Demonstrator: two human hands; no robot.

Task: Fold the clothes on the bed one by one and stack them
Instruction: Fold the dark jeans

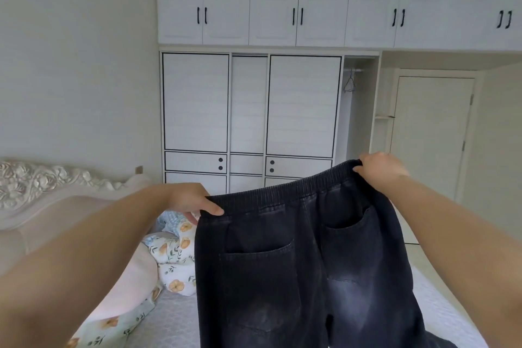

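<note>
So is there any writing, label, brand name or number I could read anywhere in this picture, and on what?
None can be read.
Dark washed denim trousers, held up by the left hand and right hand at the elastic waistband: no tag or brand shows.
White wardrobe with black-edged sliding doors: only handles and round holes.
Flower-print bedding: pattern only.

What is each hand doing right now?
Left hand: grips the waistband of the dark jeans.
Right hand: grips the waistband's other end.
</note>
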